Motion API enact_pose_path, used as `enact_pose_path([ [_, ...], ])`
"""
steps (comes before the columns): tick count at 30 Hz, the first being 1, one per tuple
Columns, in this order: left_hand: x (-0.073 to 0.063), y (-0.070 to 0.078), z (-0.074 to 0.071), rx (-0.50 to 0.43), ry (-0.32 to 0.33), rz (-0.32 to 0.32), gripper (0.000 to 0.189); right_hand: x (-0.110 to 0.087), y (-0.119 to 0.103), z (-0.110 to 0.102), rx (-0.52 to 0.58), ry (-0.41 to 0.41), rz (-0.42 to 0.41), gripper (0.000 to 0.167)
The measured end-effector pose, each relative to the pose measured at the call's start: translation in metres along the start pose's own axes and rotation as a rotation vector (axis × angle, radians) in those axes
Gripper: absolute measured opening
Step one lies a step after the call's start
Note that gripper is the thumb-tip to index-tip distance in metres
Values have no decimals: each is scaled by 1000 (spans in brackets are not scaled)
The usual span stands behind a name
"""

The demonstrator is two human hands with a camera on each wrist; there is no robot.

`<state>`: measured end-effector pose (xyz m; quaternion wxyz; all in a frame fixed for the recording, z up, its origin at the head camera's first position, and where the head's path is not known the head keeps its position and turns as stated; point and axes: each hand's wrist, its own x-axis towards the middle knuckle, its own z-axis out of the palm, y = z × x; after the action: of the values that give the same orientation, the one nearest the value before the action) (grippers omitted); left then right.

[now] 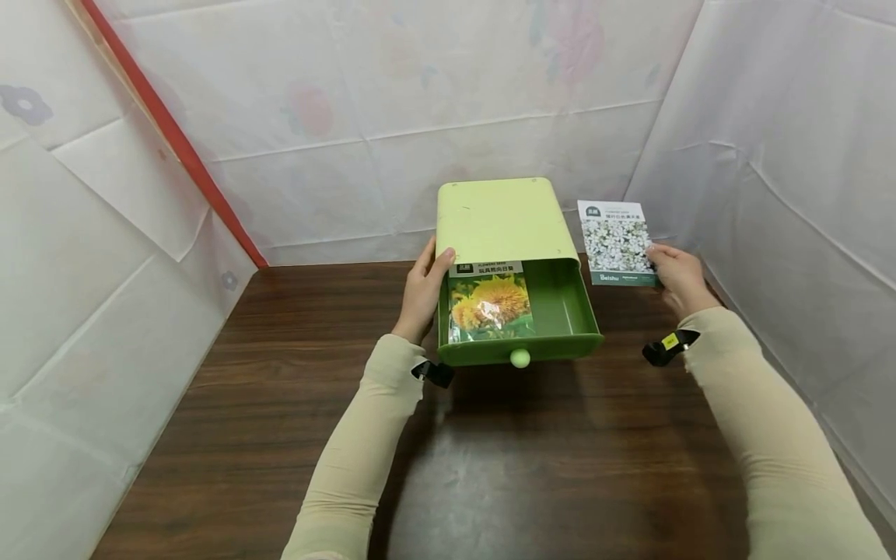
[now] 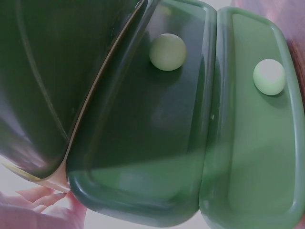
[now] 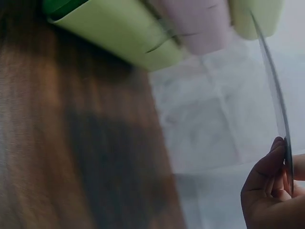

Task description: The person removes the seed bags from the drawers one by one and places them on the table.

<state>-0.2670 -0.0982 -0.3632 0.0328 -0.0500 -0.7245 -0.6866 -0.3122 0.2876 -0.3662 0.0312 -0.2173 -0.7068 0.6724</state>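
A light green drawer cabinet (image 1: 500, 222) stands on the table with its top green drawer (image 1: 560, 303) pulled out. Inside it, at the left, lies a flower seed packet (image 1: 490, 307) picturing yellow blooms. My left hand (image 1: 421, 292) grips the cabinet's left front edge, thumb at the front corner and fingers along the side. Lower green drawer fronts (image 2: 138, 129) with round knobs show pushed in, in the left wrist view. To the right of the cabinet, my right hand (image 1: 679, 276) pinches the lower right edge of a white-flower seed packet (image 1: 617, 245), held up in the air.
The dark wooden table (image 1: 280, 389) runs up to white sheet walls (image 1: 315, 187) at the back and sides. A red strip (image 1: 168, 132) edges the back left corner. One tier of the cabinet is pinkish (image 3: 200, 28) in the right wrist view.
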Motion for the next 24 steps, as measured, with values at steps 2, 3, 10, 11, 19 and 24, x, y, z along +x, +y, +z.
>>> enact_pose_path([
  [2,0,0,0,1,-1,-7,74,4,11,3,-7,8,18,47],
  [3,0,0,0,1,-2,-9,73,6,16,4,-44,14,20,46],
  [10,-1,1,0,-2,-9,13,72,12,46,14,-250,-39,1,52],
  [11,0,1,1,-1,-10,13,72,12,50,15,-275,-55,-8,52],
  [19,0,1,1,12,-7,-7,74,13,70,20,-421,-171,-36,53],
  [24,1,0,1,5,-11,-9,74,12,75,26,-459,-181,-28,51],
])
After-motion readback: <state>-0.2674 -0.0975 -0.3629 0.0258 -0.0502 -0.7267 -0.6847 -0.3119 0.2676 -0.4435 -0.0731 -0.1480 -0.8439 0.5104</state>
